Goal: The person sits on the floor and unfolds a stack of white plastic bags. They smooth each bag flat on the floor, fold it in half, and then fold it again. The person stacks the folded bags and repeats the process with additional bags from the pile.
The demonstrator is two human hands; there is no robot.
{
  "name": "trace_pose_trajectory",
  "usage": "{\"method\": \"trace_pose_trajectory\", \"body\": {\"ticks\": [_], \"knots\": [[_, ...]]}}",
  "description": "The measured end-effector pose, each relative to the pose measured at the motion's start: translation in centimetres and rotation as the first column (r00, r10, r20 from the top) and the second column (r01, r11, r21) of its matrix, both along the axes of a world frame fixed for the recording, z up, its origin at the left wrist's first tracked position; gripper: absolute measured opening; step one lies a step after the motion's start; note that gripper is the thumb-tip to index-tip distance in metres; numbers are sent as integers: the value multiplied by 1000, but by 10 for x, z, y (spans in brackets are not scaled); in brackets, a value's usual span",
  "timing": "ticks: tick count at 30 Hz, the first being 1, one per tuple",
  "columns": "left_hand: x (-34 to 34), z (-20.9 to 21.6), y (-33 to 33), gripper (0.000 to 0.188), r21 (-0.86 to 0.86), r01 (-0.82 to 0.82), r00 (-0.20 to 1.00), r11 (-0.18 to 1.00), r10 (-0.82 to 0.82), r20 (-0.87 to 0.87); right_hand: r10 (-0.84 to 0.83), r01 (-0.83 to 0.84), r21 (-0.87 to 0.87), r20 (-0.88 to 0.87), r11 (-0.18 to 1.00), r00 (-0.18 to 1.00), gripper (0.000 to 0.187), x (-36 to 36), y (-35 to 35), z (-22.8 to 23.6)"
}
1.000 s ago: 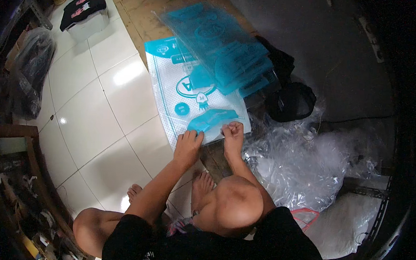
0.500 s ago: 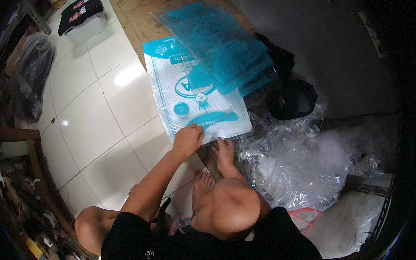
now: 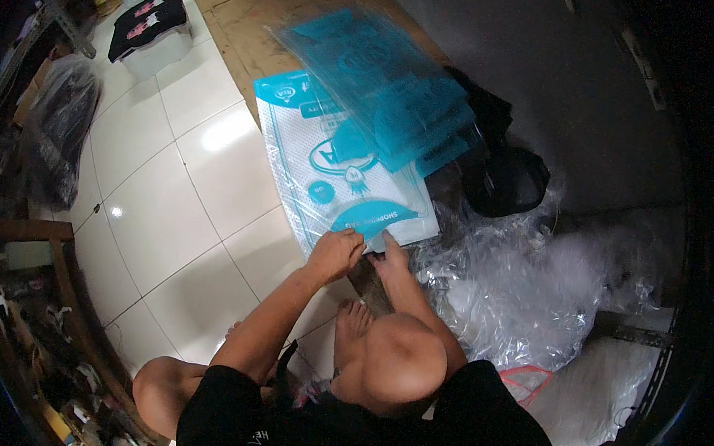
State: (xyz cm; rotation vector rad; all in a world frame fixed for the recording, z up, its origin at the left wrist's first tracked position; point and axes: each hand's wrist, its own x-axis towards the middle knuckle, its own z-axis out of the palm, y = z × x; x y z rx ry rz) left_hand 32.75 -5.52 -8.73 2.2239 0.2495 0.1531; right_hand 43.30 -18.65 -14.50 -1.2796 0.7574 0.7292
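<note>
A flat white and teal printed plastic bag (image 3: 296, 155) lies in front of me, its surface shiny and slightly creased. My left hand (image 3: 335, 254) pinches its near edge, with the fingers curled together. Close beside it, my right hand (image 3: 390, 261) grips the same edge, thumb on top and fingers underneath. Loose clear film with teal print (image 3: 373, 70) overlaps the far right part of the bag. What the fingertips hold under the edge is partly hidden.
A brown board (image 3: 239, 15) lies under the bag's far side. Crumpled clear plastic (image 3: 506, 295) heaps up on the right, near a black bag (image 3: 508, 182). White floor tiles (image 3: 157, 188) stretch leftward to a lidded plastic box (image 3: 160, 55) and a cluttered wooden shelf (image 3: 59, 288).
My hands have come closer together at the bag's near edge. The right thumb now rests on top of that edge. The whole view has shifted slightly.
</note>
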Motion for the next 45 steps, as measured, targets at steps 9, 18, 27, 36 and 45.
{"method": "trace_pose_trajectory", "body": {"ticks": [9,18,27,36,45], "knots": [[2,6,1,18,-61,-21,996,998,26,88,-109,99,203,35,974,993,33,-12,9,-13],[0,20,3,19,-74,-30,997,997,36,74,-16,-13,514,51,857,999,31,-10,14,-24],[10,-3,37,24,-166,95,995,982,-96,2,149,-175,261,117,949,982,25,-15,10,-35],[35,-51,206,59,383,-694,695,609,705,140,651,6,-994,-76,-109,-755,25,-42,-96,73],[-4,-95,239,28,63,-281,935,958,288,-207,237,765,330,-943,553,235,49,-62,-12,269]]}}
